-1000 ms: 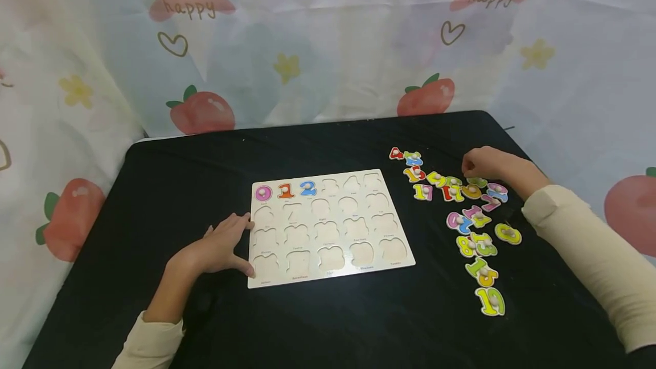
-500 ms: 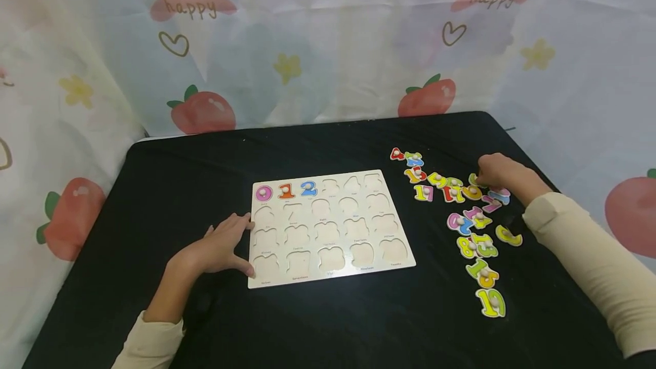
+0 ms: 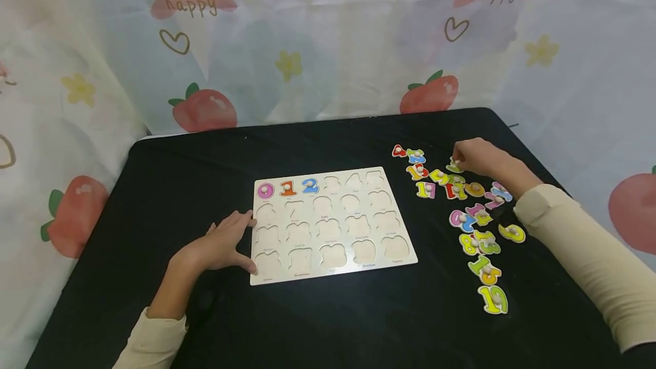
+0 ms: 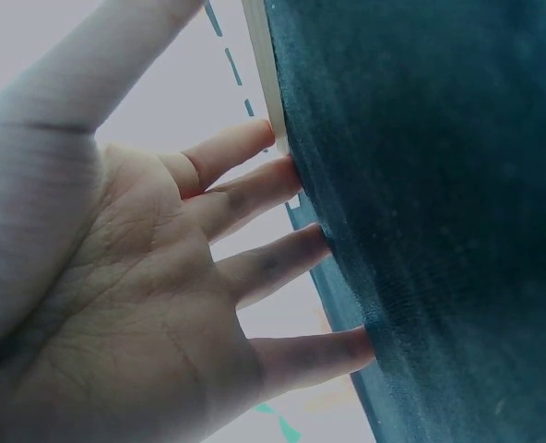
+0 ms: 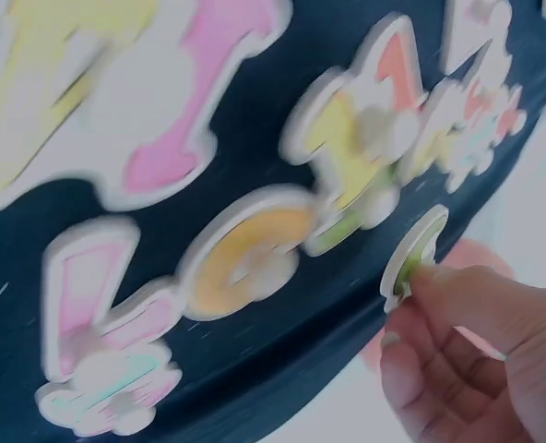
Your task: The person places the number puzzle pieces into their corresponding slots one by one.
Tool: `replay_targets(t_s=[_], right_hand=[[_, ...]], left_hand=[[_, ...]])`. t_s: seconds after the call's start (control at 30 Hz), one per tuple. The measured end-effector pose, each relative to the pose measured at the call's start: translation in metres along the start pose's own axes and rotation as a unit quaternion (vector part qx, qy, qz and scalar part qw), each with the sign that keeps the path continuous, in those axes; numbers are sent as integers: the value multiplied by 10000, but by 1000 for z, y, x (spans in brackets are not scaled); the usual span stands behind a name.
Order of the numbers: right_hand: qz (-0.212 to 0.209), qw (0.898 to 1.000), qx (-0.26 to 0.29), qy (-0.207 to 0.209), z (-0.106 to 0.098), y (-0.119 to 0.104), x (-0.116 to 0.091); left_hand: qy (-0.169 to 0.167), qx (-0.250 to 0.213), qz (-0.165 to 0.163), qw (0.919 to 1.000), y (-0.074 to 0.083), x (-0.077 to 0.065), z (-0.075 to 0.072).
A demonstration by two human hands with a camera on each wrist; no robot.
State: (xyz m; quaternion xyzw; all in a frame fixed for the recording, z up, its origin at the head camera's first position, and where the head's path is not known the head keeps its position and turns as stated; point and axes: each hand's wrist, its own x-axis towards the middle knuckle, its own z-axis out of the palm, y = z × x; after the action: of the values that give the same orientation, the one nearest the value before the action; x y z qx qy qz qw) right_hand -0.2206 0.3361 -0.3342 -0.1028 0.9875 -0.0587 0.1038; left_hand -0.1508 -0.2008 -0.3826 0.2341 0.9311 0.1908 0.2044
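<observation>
Head view: one pale puzzle board [image 3: 335, 232], flat on black cloth [image 3: 333, 323]; top row seated with a pink 0 [image 3: 260, 191], an orange 1 [image 3: 288, 192] and a blue 2 [image 3: 310, 189]. Left hand [image 3: 220, 245] — thumb and fingers spread, nothing gripped — touching the board's left edge. Loose number pieces [image 3: 486, 242] to the board's right; near them, right hand [image 3: 479, 156], pinching a green piece [image 3: 454, 167].

Left wrist view: four fingers extended, separated.

Right wrist view: green piece tilted between thumb and curled fingers, apart from an orange piece [image 5: 210, 263].

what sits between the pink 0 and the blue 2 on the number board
The orange 1, seated in the top row of the number board, as the head view shows.
</observation>
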Motion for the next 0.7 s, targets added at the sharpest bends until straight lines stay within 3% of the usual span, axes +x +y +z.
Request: replay_targets(t_s=[0.3,0.7], right_hand=[[-1108,9938,106,-46,1,-43,16],[-2074,9767,519,-158,24,-99,37]], left_hand=[[-5,3,-4,10000,2,-1,-3],[-10,53,23,10000,2,1,-2]])
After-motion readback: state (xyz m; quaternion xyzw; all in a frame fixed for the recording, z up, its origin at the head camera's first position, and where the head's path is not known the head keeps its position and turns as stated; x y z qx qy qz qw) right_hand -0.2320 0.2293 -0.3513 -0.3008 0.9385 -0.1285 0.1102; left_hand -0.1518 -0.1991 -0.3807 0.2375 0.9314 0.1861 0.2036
